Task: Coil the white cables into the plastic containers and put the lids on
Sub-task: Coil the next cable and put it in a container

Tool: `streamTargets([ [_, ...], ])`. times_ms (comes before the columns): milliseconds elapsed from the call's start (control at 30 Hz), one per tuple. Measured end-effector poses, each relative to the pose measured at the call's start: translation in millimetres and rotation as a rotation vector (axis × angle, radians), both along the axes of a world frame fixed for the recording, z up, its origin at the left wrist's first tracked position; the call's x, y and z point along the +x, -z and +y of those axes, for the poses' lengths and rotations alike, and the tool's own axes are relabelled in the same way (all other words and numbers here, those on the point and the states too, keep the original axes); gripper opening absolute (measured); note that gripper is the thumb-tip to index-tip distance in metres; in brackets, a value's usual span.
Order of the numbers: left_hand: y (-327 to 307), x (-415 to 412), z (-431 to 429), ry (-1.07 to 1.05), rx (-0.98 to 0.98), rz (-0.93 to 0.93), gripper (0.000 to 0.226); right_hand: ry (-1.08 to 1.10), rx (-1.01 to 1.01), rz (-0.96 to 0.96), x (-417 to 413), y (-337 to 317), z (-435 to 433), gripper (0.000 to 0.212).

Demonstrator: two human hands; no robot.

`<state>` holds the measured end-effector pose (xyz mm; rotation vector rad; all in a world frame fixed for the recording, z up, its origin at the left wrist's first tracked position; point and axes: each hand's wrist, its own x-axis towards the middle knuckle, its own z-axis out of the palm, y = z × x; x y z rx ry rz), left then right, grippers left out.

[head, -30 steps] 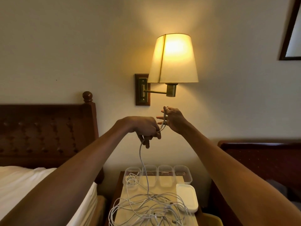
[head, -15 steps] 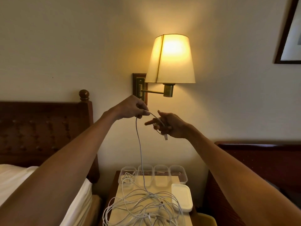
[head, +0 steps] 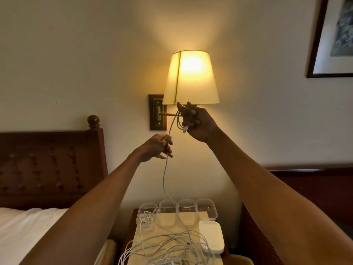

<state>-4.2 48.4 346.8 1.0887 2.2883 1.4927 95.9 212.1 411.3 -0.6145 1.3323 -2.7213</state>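
Observation:
My right hand [head: 196,123] is raised just under the lampshade and holds a few loops of a white cable [head: 164,180], its plug end sticking out below the fingers. My left hand [head: 157,148] is lower and pinches the same cable, which hangs down to a tangle of white cables [head: 168,247] on the nightstand. Several clear plastic containers [head: 207,208] stand in a row at the back of the nightstand. A stack of white lids [head: 211,237] lies at the right.
A lit wall lamp [head: 191,77] on a brass arm hangs right above my right hand. A bed with a dark wooden headboard [head: 49,165] is on the left, another headboard [head: 313,180] on the right. The nightstand [head: 152,226] sits between them. A framed picture [head: 334,37] hangs top right.
My right hand rose toward the lamp with the cable loops. My left hand dropped lower along the cable. The camera tilted so the room sits lower in view.

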Motion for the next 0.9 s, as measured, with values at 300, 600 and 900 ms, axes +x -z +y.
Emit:
streamTargets([
  [300,-18,4,9,-0.132,-0.169,0.249,0.028,0.284,-0.092,0.062,-6,-20,-7,0.039],
  [600,-33,46,24,0.056,-0.435,0.402,0.029,0.704,0.218,-0.081,-23,23,17,0.028],
  [900,-61,21,11,0.002,-0.341,0.679,0.018,0.473,0.780,-0.116,-25,59,20,0.017],
])
